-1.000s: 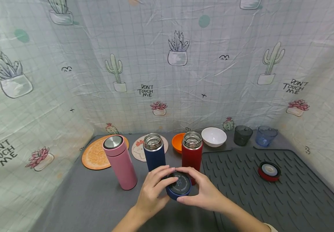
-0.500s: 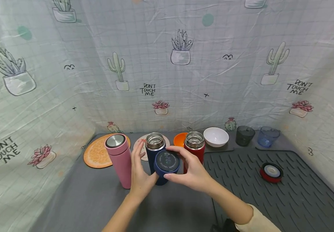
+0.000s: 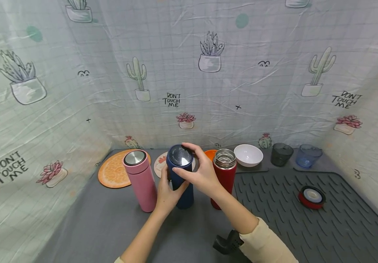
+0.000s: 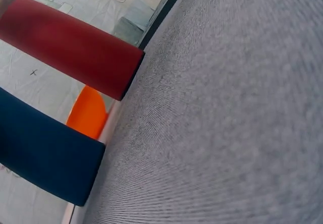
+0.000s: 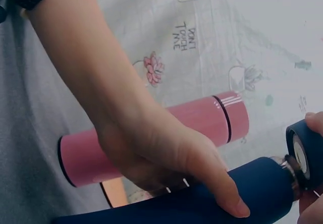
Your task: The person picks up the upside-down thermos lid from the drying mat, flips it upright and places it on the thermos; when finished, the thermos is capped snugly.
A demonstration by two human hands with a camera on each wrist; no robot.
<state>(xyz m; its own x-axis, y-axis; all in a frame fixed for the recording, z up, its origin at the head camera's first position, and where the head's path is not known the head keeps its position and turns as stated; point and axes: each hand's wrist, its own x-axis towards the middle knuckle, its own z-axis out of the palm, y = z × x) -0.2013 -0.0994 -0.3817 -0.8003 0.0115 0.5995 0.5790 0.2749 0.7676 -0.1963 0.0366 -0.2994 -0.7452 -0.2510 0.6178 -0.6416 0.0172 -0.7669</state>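
Gripping blue flask w/ left hand, right hand held cap on mouth; cross-threading likely; red flask at 3 o'clock could topple.

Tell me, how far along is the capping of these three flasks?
Done: the pink flask already wears its lid. In hand: the left hand grips the blue flask while the right hand holds the blue lid on its mouth; a gap under the lid suggests it isn't screwed down. Left: the red flask stands open, and the red lid lies on the ribbed mat.
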